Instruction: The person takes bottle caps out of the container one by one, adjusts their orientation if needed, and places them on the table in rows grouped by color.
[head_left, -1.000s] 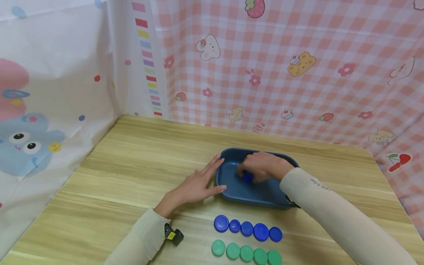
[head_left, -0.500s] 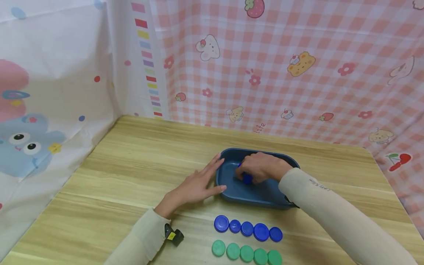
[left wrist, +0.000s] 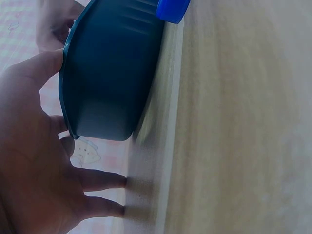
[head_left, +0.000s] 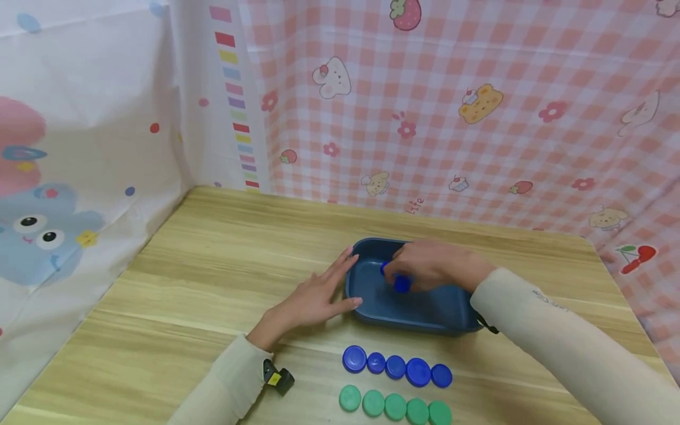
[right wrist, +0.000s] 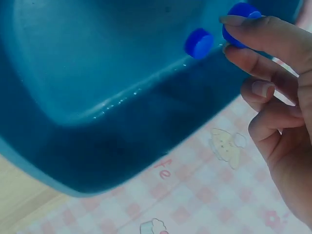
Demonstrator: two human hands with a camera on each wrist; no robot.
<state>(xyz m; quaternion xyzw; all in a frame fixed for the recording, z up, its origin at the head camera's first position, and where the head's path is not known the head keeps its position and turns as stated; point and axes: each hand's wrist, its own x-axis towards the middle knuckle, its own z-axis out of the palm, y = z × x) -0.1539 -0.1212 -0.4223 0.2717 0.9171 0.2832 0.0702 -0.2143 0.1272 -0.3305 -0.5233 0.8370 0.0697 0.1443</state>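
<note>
My right hand (head_left: 432, 265) reaches into a dark blue tray (head_left: 372, 316) and pinches a blue bottle cap (right wrist: 239, 27) between thumb and finger. Close to it in the right wrist view is a second blue cap (right wrist: 199, 44), apart from the fingers. Spread along the tray's left end, my left hand (head_left: 313, 298) touches the rim with straight fingers. In the left wrist view, two fingers (left wrist: 105, 180) of that hand extend down to the tabletop beside the tray. The right hand hides part of the tray's inside in the head view.
In front of the tray runs a row of several blue caps (head_left: 395, 367). A row of several green caps (head_left: 395, 407) lies nearer. The wooden table (head_left: 186, 283) ends at a pink checked curtain (head_left: 425, 141) behind and a white one at left.
My right hand and forearm have shifted a little to the right over the tray. The left hand, the tray and both rows of caps have stayed put.
</note>
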